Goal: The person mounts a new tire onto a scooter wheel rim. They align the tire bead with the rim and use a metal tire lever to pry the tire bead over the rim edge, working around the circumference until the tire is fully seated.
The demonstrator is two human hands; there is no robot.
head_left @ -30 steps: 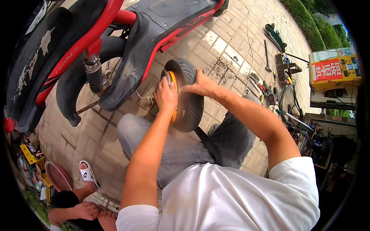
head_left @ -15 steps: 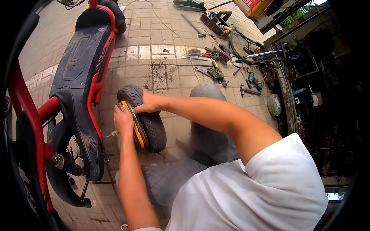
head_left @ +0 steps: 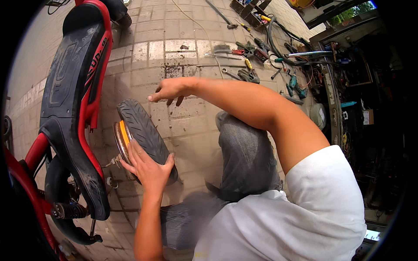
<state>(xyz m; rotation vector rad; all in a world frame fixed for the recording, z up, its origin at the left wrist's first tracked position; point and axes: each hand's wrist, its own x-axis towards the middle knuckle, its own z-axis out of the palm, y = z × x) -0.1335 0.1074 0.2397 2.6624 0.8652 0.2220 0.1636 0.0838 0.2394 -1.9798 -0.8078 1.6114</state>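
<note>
A scooter wheel [head_left: 148,132] with a black treaded tyre and a yellow-orange band by its rim stands on edge, tilted, in front of me. My left hand [head_left: 150,167] grips its near end, the thumb over the tyre and the fingers spread toward the rim. Beyond the wheel, my right hand [head_left: 172,90] hangs in the air, apart from it. Its fingers point to the left and downward, loosely parted, with nothing seen in them. Part of the rim is hidden behind the tyre and my left hand.
To the left stands a red and black electric scooter [head_left: 74,74]. Pliers, wrenches and other hand tools lie on the paving [head_left: 148,26] at the far right, near a teal power tool [head_left: 294,85]. An open tool box [head_left: 250,12] sits farther back. My bent knee [head_left: 244,139] is right of the wheel.
My right hand has let go of the wheel and risen away from it. The left hand has shifted from the rim side onto the tyre's near end. The view has moved slightly.
</note>
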